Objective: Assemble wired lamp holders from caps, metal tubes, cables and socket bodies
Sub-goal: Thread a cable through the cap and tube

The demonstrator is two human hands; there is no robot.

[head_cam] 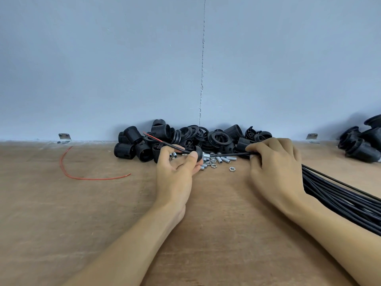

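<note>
My left hand (175, 172) grips a black dome-shaped cap (198, 154) with a short metal tube (205, 156) sticking out of its right side. A black cable (233, 154) runs through tube and cap, and its red and black wire ends (158, 140) poke out to the upper left. My right hand (274, 164) pinches the cable just right of the tube. Behind the hands lies a heap of black threaded socket bodies and rings (185, 139). Loose metal tubes and nuts (218, 161) are scattered below the cable.
A bundle of black cables (338, 195) lies under my right forearm and runs off to the lower right. More black socket parts (362, 141) are stacked at the far right. A loose red wire (68, 172) curves on the wooden table (103, 213) at left. A grey wall (185, 58) closes off the back.
</note>
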